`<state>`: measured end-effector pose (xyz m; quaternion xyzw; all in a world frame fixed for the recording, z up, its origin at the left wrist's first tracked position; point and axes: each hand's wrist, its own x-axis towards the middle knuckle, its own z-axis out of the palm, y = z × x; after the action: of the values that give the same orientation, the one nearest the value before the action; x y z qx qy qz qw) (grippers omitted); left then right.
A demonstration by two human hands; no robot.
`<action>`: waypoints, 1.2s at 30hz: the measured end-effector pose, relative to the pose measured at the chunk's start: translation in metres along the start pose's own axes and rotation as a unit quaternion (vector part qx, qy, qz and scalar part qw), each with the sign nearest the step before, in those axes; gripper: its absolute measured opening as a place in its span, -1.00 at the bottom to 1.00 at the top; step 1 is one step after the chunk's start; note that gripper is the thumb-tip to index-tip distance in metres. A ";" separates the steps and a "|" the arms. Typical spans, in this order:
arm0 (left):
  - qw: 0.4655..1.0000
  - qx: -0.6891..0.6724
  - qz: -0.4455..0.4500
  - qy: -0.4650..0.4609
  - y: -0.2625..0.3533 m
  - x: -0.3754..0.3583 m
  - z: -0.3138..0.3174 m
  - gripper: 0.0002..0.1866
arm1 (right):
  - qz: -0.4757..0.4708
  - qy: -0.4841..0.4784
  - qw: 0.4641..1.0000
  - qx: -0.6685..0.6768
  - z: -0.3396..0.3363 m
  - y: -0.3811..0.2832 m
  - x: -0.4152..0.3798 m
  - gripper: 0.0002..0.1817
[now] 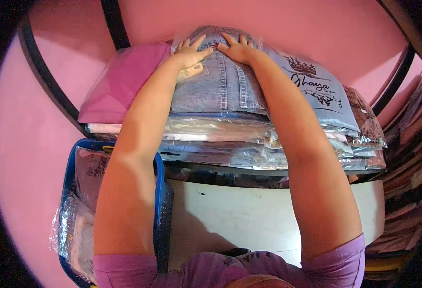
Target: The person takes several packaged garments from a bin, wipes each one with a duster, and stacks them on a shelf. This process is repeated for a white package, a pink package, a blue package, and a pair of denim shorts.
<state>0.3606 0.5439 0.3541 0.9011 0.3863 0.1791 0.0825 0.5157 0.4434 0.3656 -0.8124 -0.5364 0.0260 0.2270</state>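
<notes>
Folded blue denim in a clear plastic bag (199, 96) lies on top of a stack of bagged clothes. My left hand (189, 54) rests on its upper left part, fingers spread, just above a yellow tag (191, 71). My right hand (238, 49) lies flat on the upper right part, fingers apart, its thumb close to the left thumb. To the left of the denim is a magenta bagged garment (122, 84). A grey bag with "Ghaya" lettering (316, 89) is on the right, partly behind my right forearm.
A blue plastic basket (159, 180) with bagged clothes stands at lower left, partly behind my left arm. The stack sits on a dark-edged shelf (211, 174) against a pink wall (287, 21). Dark uprights (115, 24) flank it. More folded clothes (407, 182) are piled at right.
</notes>
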 end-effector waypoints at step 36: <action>0.977 -0.184 -0.073 -0.076 0.026 -0.646 -0.207 -0.37 | 0.186 0.063 0.971 -0.139 0.192 0.229 -0.709 -0.50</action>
<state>-0.1140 0.0601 0.3854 0.8508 0.4038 0.1715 0.2893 0.3573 -0.1908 -0.0400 -0.9216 -0.3585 -0.0586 0.1364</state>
